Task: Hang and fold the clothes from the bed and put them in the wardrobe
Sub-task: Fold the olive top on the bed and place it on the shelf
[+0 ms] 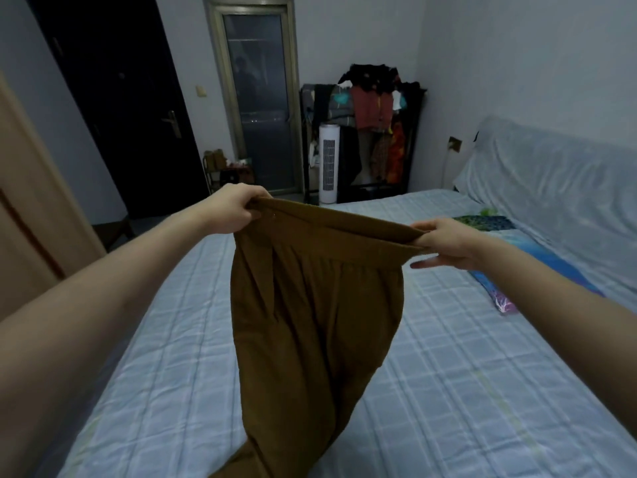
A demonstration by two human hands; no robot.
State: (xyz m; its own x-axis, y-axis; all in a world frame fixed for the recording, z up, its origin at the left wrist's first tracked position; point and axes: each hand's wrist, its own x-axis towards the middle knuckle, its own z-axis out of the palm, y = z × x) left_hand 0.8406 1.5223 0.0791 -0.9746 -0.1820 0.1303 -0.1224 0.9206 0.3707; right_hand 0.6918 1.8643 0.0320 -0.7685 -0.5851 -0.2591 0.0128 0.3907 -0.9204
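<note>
I hold a pair of brown trousers (310,322) up over the bed (465,391) by the waistband. My left hand (234,208) grips the waistband's left end. The right end is pinched by my right hand (444,241), its lower fingers sticking out straight. The legs hang down together and run out of the frame at the bottom. A blue patterned garment (537,260) lies flat on the bed to the right, partly behind my right forearm.
A black clothes rack (365,132) crammed with garments stands against the far wall, with a white tower fan (327,163) in front. A glass door (258,98) and a dark door (113,98) are on the left. A wooden panel (31,208) is at the near left.
</note>
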